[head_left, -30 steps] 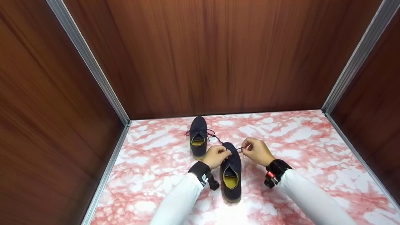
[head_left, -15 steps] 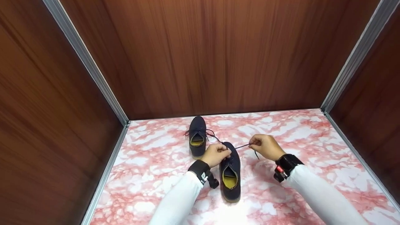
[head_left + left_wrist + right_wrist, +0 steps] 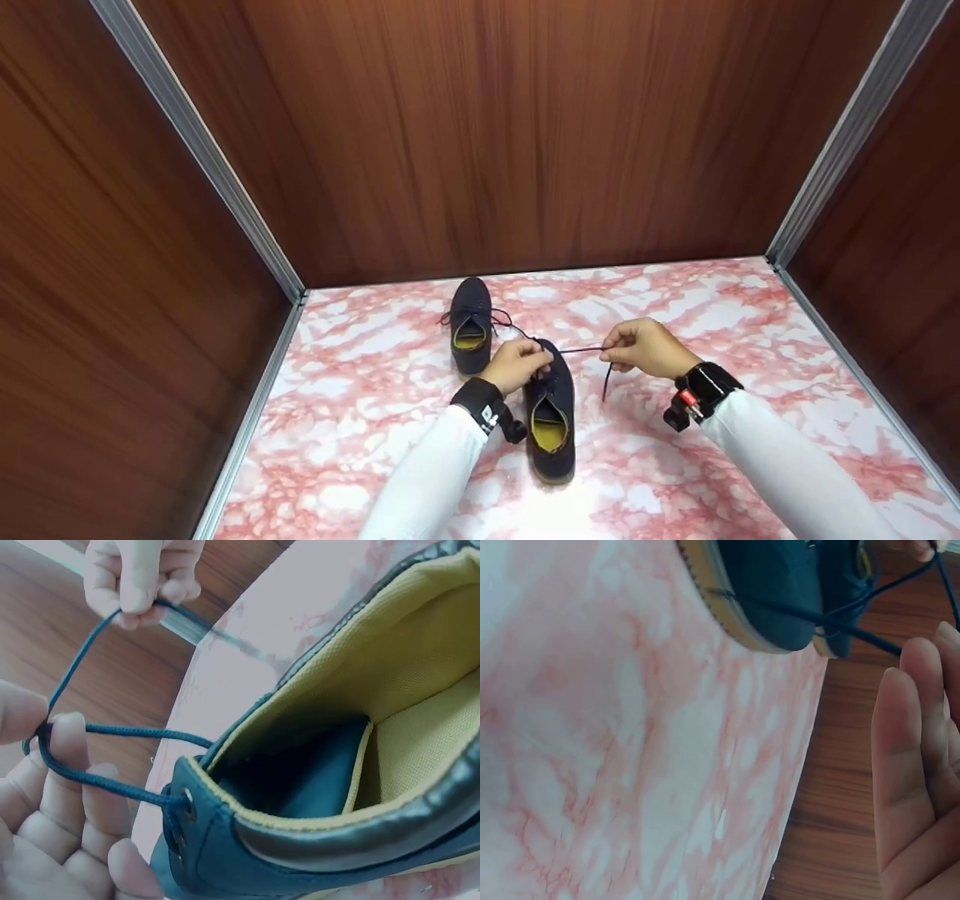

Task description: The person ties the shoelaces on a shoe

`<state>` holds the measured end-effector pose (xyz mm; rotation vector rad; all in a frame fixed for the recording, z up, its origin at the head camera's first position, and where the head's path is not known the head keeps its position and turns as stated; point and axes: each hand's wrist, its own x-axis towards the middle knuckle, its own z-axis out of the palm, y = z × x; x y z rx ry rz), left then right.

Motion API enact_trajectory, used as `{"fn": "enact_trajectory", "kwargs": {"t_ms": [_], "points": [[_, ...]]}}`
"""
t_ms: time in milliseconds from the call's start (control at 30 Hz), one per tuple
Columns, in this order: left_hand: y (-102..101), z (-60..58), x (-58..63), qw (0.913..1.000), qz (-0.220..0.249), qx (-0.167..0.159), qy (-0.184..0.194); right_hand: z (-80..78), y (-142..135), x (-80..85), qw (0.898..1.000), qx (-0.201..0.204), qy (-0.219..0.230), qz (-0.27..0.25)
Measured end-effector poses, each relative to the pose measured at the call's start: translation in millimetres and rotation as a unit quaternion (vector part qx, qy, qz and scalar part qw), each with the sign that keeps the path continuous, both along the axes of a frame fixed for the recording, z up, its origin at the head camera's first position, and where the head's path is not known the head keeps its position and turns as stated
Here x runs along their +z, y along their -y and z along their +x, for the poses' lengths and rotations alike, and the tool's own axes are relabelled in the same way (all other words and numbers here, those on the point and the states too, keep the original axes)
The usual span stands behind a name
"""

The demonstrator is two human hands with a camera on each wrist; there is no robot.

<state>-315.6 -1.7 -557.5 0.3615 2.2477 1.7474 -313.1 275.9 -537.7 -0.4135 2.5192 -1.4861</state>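
A dark navy lace-up shoe (image 3: 564, 390) with a yellow lining stands toe-away in front of me. Over its lacing, my left hand (image 3: 517, 365) pinches the shoelace (image 3: 135, 733) between thumb and forefinger. Two strands run from the eyelets (image 3: 187, 799) to that pinch, where they meet in the left wrist view. From there one strand stretches taut to my right hand (image 3: 645, 349), out to the right of the shoe, which pinches it between thumb and fingers. The lace's loose end (image 3: 606, 384) hangs below the right hand.
A matching shoe (image 3: 471, 300), its lace in a bow (image 3: 502, 318), stands behind and left of the near one. The tabletop (image 3: 360, 420) is pink-and-white marbled. Brown wood-grain panels (image 3: 525, 135) with metal corner rails (image 3: 202, 142) enclose the back and sides.
My right hand has moved right, away from the shoe, drawing out the lace; its free end now hangs lower. The left hand keeps its pinch over the shoe.
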Motion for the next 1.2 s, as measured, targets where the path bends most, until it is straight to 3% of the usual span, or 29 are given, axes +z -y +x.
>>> {"fn": "enact_trajectory", "kwargs": {"t_ms": [233, 733, 1200], "points": [[5.3, -3.2, -5.3, 0.9999, -0.006, -0.004, 0.010, 1.7, 5.1, 5.3, 0.999, 0.012, 0.025, -0.043], [13.2, -4.7, -10.7, 0.9928, -0.074, 0.041, -0.085, 11.5, 20.4, 10.8, 0.991, 0.014, 0.058, -0.117], [13.9, -3.4, -11.3, 0.9922, -0.071, 0.053, -0.088, 15.1, 27.1, 19.4, 0.990, 0.016, 0.052, -0.134]]}}
